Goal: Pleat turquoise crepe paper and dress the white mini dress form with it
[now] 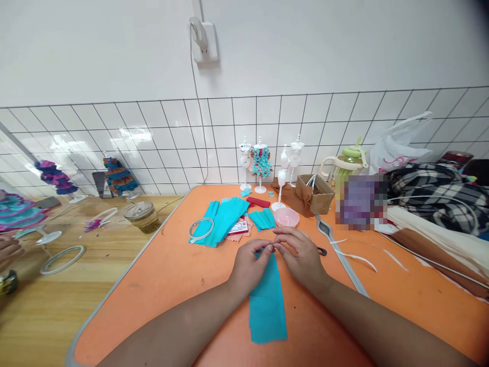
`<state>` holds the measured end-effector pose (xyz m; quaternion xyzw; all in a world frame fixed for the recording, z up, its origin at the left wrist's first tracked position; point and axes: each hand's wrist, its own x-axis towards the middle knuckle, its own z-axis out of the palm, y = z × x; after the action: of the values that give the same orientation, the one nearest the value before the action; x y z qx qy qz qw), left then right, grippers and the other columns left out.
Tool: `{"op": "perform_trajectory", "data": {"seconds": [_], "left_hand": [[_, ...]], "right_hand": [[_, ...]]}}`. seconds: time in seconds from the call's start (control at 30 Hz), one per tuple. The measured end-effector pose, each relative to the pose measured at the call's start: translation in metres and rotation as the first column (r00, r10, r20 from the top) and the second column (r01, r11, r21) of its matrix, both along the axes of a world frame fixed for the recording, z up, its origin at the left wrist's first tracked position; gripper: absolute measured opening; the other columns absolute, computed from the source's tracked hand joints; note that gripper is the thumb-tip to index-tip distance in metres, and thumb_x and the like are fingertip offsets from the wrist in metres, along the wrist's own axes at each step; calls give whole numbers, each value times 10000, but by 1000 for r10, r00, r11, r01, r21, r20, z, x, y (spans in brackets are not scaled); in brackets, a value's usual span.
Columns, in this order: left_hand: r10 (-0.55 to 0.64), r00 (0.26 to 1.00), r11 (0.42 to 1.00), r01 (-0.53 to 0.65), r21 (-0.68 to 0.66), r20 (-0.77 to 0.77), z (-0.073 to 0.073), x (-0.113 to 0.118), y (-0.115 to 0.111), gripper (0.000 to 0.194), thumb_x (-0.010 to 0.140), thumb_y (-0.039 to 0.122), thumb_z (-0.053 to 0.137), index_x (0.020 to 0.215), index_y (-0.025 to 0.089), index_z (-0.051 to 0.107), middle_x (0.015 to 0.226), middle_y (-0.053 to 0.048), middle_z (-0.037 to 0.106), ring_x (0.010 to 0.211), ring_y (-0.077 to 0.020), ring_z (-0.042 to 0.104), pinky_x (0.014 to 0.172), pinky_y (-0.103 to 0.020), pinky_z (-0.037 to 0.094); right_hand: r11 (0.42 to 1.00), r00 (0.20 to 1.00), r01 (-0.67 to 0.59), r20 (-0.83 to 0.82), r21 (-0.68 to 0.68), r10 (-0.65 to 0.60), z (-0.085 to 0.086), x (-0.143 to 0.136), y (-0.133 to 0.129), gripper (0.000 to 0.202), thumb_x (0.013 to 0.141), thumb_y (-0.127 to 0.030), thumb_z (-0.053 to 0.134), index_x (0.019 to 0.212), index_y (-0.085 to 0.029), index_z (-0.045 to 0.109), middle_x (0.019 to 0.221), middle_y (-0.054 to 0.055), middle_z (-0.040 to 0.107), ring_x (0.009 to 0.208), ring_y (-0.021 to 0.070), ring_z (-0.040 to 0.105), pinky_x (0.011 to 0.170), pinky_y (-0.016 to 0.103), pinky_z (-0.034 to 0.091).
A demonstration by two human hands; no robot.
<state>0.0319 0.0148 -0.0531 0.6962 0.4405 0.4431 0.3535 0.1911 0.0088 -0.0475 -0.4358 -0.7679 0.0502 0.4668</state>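
While the left hand [248, 264] and right hand [304, 257] pinched the turquoise strip [267, 311] before the pink bowl [287, 223], light, even fingertip pressure seemed best.

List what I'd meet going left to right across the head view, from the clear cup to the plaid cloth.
Clear cup → white ring → left hand → right hand → green-lidded bottle → plaid cloth.

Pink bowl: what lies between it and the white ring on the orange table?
In the head view: large turquoise sheets, a red-and-white packet, peach material and a smaller turquoise piece.
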Motion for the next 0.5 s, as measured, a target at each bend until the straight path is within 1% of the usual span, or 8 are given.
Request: {"op": "perform_trajectory", "data": {"seconds": [0.1, 0.17, 0.2, 0.27, 0.33, 0.4, 0.5], "left_hand": [[31, 997, 998, -28, -48, 64, 2, -1, 2, 233, 874, 321, 528, 928, 198, 718, 942, -41, 731, 895, -183, 658, 810, -291, 512], [45, 992, 996, -35, -82, 114, 2, -1, 4, 243, 871, 326, 535, 957, 185, 713, 957, -53, 730, 914, -190, 660, 831, -306, 517], [42, 991, 996, -31, -85, 131, 2, -1, 4, 245, 868, 325, 540, 967, 180, 711, 969, -58, 729, 928, -193, 659, 847, -314, 516], [10, 990, 998, -1, -66, 142, 3, -1, 4, 242, 863, 319, 551, 979, 181, 712, 1001, -61, 725, 961, -198, 652, 882, -328, 507], [-25, 988, 997, 35, -65, 151, 3, -1, 3, 240, 862, 314, 551, 982, 186, 715, 1026, -61, 721, 973, -201, 651, 891, -335, 507], [-42, 984, 994, 59, -94, 174, 3, 0, 2, 240, 860, 309, 549, 976, 184, 718, 1039, -66, 719, 967, -204, 656, 881, -337, 516], [-56, 977, 989, 82, -122, 204, 0, 2, 3, 228, 851, 296, 556, 950, 174, 722, 1011, -68, 728, 943, -207, 667, 869, -336, 527]], "right_hand": [[998, 994, -58, -95, 14, 59, 2, 2, -2, 210, 914, -227, 499, 1051, -287, 647, 1159, 13, 642, 1061, 180, 589, 907, 338, 466], [999, 988, -19, -152, 37, 24, 3, 4, -2, 292, 903, -240, 518, 1178, -296, 597, 1208, 33, 611, 1072, 188, 584, 917, 344, 473], [999, 986, 15, -164, 36, -9, 4, 4, -2, 324, 890, -255, 541, 1208, -296, 581, 1218, 43, 600, 1081, 199, 578, 924, 356, 472], [999, 989, 52, -138, 10, -50, 3, 5, 1, 315, 860, -290, 587, 1174, -292, 612, 1212, 52, 596, 1087, 221, 570, 928, 381, 472], [998, 995, 57, -88, -5, -57, 0, 4, 4, 213, 841, -310, 610, 1038, -282, 684, 1195, 51, 607, 1087, 237, 566, 932, 407, 468], [997, 996, 69, -63, 15, -68, -3, 4, 6, 138, 835, -313, 615, 913, -272, 721, 1168, 48, 628, 1057, 241, 580, 921, 424, 468], [995, 996, 88, -26, 46, -87, -7, 4, 7, 131, 840, -294, 606, 863, -277, 734, 1157, 39, 647, 1013, 234, 599, 904, 438, 462]]}}
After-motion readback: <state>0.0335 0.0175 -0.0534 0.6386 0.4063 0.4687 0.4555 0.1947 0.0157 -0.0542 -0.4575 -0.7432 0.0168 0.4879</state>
